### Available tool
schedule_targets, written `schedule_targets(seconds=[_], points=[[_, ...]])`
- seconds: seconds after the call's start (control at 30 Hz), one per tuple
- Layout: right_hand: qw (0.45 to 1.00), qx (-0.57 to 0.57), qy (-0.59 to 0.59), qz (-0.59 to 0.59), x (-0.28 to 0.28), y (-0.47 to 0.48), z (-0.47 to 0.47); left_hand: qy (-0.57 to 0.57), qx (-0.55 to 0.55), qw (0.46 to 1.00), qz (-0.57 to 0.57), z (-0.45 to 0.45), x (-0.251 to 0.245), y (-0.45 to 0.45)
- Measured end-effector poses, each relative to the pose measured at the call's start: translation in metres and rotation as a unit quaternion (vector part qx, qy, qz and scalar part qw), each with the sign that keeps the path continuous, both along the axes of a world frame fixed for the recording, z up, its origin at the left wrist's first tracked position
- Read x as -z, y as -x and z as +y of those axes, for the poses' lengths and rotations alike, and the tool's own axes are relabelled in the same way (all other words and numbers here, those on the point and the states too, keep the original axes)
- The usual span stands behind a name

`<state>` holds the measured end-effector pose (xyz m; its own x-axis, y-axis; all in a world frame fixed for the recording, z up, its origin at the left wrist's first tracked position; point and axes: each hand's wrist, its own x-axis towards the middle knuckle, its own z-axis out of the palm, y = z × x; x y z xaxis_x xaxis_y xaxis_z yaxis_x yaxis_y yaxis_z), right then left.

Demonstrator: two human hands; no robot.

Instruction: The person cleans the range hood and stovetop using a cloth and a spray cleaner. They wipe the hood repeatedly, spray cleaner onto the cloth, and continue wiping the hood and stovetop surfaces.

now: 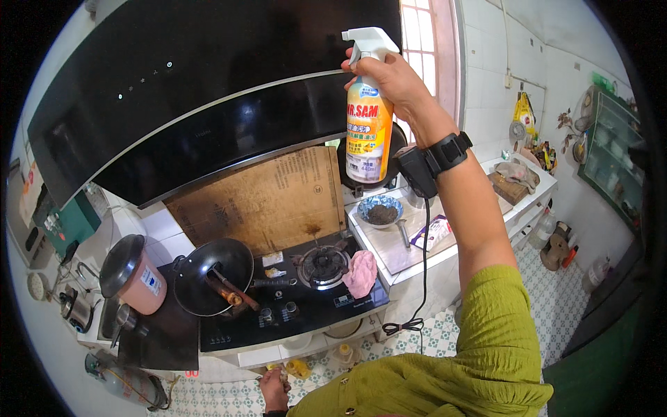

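Note:
My right hand (391, 78) is wrapped round the neck of an upright Mr. Sam spray bottle (369, 133) with a white trigger head, raised in front of the black range hood (250, 125). A device is strapped to that wrist. Low in the view, beside the green shirt, my left hand (275, 390) is closed round something small and yellowish that I cannot make out. Between the hands is a black glass gas hob (323, 307). A pink cloth (360, 274) lies by its right burner (323, 267); a black wok (198, 281) holding wooden-handled tools sits on the left.
Stained cardboard (260, 203) stands behind the hob. A lidded pink bucket (148, 292) is left of the wok. On the right counter are a blue patterned bowl (380, 211) with dark contents and a white and purple packet (432, 233). A black cable (426, 260) hangs from the wrist device.

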<state>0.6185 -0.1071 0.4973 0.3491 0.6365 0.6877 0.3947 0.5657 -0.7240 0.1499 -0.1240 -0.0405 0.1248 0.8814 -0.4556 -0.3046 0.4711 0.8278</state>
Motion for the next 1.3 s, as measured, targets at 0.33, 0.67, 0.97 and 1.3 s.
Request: schedule_targets(seconds=[0.33, 0.67, 0.97, 1.3], points=[[0.999, 0.036, 0.023, -0.021, -0.006, 0.002, 0.012, -0.024, -0.019, 0.999, 0.042, -0.01, 0.019, 0.0], [0.997, 0.059, 0.041, -0.035, -0.003, 0.01, 0.011, -0.006, -0.037, 0.999, 0.033, -0.01, 0.025, -0.016], [0.996, 0.072, 0.046, -0.038, 0.003, 0.017, 0.025, -0.001, -0.052, 0.996, 0.065, -0.012, 0.024, -0.012], [0.987, 0.093, 0.063, -0.117, 0.007, 0.007, 0.027, -0.037, -0.039, 0.997, 0.054, -0.013, 0.036, -0.004]])
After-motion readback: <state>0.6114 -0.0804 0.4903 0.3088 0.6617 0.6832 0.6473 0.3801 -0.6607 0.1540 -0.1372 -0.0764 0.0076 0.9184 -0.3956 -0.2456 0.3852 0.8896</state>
